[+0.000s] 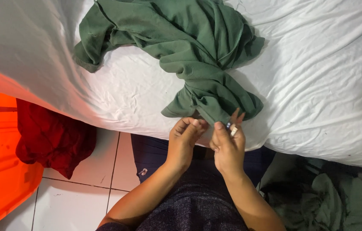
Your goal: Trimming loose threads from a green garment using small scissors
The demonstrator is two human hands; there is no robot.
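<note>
Both hands are closed in pinches on the near hem of a green garment (198, 55): the left hand (184, 143) grips the edge with curled fingers, and the right hand (229, 147) holds it just beside. The garment is spread crumpled across a white bedsheet (317, 85). It is judged light, soft and limp, and best taken by hem or shoulder seams.
</note>
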